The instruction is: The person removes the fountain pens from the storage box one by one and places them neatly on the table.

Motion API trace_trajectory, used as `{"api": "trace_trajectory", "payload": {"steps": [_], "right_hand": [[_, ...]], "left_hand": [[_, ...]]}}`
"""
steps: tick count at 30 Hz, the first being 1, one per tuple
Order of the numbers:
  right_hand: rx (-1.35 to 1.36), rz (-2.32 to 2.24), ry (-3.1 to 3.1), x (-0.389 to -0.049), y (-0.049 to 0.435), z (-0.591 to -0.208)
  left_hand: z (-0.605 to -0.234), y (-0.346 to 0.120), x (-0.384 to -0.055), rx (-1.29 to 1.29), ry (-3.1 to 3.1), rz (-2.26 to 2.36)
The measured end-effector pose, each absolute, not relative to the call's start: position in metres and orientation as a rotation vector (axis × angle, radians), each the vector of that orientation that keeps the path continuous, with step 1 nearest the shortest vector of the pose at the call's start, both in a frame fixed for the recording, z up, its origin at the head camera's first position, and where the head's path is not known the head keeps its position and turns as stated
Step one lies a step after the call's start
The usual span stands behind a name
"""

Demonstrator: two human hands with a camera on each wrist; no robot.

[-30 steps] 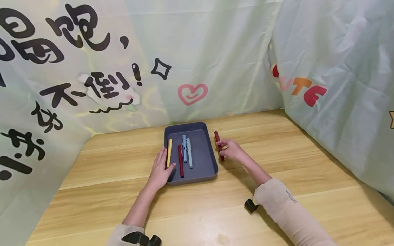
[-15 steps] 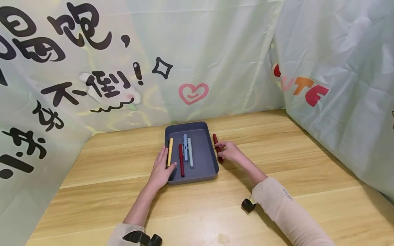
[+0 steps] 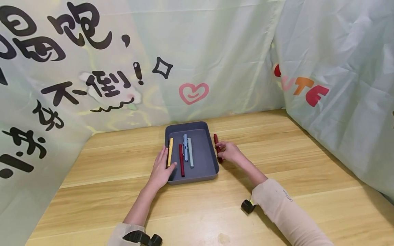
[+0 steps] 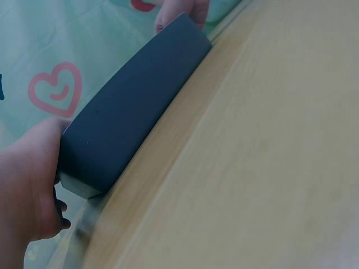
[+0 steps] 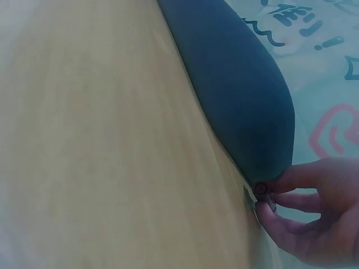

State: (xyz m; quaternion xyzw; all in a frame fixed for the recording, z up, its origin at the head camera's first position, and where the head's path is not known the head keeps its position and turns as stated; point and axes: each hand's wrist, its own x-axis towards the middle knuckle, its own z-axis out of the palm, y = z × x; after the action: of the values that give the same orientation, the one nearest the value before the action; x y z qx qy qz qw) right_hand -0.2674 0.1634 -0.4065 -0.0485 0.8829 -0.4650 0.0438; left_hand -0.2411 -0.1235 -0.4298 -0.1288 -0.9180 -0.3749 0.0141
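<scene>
In the head view, my left hand (image 3: 160, 171) rests on the left side of a dark grey tray (image 3: 204, 171). Its fingers lie straight along that side, and the thumb reaches over the rim. Inside the tray are a yellow pen (image 3: 170, 153), a dark red pen (image 3: 181, 160), a blue pen (image 3: 185, 148) and a pale blue pen (image 3: 190, 153). Just outside the tray's right wall, my right hand (image 3: 229, 152) pinches another dark red pen (image 3: 215, 139) between thumb and fingers. The right wrist view shows the end of this pen (image 5: 261, 189) close beside the tray wall (image 5: 241, 84).
The tray stands on a wooden table (image 3: 197, 212) toward its back edge. Behind it hangs a printed curtain (image 3: 221, 58), and a second curtain (image 3: 344, 112) borders the right side. Each sleeve carries a black wrist camera (image 3: 247, 206).
My right hand has moved slightly left with the dark red pen, bringing it closer to the tray. The left hand keeps its place on the tray.
</scene>
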Motion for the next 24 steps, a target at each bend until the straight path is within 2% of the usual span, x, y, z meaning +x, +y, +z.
{"api": "trace_trajectory", "payload": {"steps": [7, 24], "right_hand": [[-0.253, -1.452, 2.695, -0.2696, 0.1696, -0.4114], [-0.204, -1.320, 2.769, -0.2677, 0.1662, -0.4084]], "left_hand": [[-0.4286, -0.1227, -0.2407, -0.394, -2.862, -1.167], [-0.4292, -0.1227, -0.2410, -0.381, -2.870, -1.163]]}}
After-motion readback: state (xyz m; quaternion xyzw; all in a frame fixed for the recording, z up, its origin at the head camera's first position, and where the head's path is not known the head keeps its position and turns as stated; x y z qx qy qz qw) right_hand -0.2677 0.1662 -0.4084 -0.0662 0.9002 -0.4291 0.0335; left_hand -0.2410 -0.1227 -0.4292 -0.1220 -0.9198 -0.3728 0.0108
